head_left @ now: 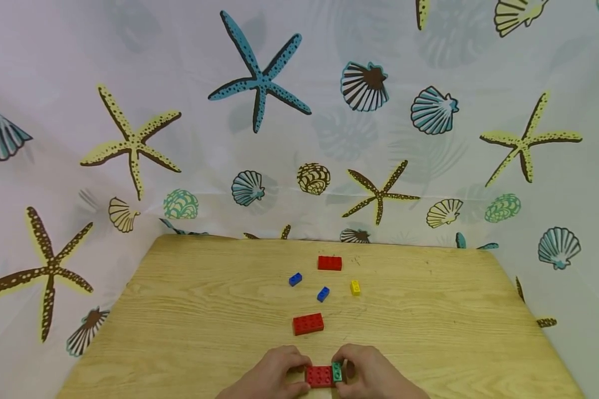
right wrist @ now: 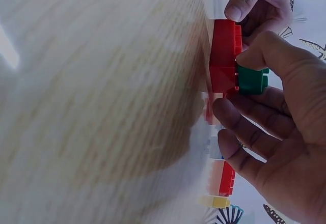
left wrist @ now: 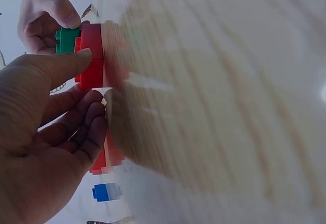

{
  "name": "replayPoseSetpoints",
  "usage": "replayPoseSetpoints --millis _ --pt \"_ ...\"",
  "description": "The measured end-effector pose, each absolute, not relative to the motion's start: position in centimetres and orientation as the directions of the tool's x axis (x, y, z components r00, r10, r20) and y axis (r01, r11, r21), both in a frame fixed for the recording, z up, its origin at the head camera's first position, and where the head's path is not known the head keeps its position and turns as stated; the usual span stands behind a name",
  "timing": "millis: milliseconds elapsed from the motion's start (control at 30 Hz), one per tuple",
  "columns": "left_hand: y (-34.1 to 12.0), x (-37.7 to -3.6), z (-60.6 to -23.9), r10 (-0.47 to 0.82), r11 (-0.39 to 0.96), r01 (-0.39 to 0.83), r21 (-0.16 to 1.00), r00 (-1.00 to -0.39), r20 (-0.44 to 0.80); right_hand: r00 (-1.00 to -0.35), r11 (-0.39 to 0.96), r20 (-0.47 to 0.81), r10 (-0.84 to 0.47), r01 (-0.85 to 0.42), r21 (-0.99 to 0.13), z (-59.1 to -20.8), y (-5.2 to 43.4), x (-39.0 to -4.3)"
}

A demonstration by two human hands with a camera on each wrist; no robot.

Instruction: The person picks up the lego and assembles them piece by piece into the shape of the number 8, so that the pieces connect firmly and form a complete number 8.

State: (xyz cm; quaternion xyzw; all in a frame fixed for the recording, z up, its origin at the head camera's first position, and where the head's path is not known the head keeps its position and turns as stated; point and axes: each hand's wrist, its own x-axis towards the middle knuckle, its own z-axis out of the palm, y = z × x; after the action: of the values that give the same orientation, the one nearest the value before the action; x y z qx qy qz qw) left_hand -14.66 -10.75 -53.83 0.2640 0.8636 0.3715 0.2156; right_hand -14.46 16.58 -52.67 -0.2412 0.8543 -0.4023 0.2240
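— Presently, where is the red brick [head_left: 320, 376] kept?

— At the table's [head_left: 189, 310] near edge, pinched by the left hand [head_left: 274, 374], with the green brick [head_left: 336, 372] pinched against its right end by the right hand [head_left: 374, 374].

— What could be spoiled?

— If pressed askew, the studs may be missed and the green brick flicked off the edge, or the loose red brick [head_left: 308, 323] beyond knocked.

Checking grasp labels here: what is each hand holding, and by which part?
Left hand grips the red brick by its left end; right hand pinches the green brick sitting on the red brick's right end.
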Motion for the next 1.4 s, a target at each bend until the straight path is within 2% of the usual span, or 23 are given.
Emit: replayPoseSetpoints --millis 433,800,1067,1400 --pt "-10.7 -14.7 -53.9 0.620 0.589 0.324 0.740 -0.769 -0.157 -0.759 0.463 -0.162 -0.630 -0.200 -0.864 -53.4 17.5 -14.8" --pt "-10.7 -14.5 -53.7 0.627 0.588 0.363 0.723 -0.769 -0.124 -0.757 0.451 -0.158 -0.634 -0.196 -0.871 -53.6 17.5 -15.0" --pt "-10.6 -14.3 -53.7 0.618 0.584 0.353 0.731 -0.777 -0.118 -0.787 0.473 -0.160 -0.595 -0.183 -0.862 -53.6 17.2 -14.7" --pt "-11.1 -14.6 -53.3 0.612 0.543 0.339 0.768 -0.786 -0.086 -0.781 0.443 -0.119 -0.613 -0.215 -0.871 -54.3 17.3 -14.6"
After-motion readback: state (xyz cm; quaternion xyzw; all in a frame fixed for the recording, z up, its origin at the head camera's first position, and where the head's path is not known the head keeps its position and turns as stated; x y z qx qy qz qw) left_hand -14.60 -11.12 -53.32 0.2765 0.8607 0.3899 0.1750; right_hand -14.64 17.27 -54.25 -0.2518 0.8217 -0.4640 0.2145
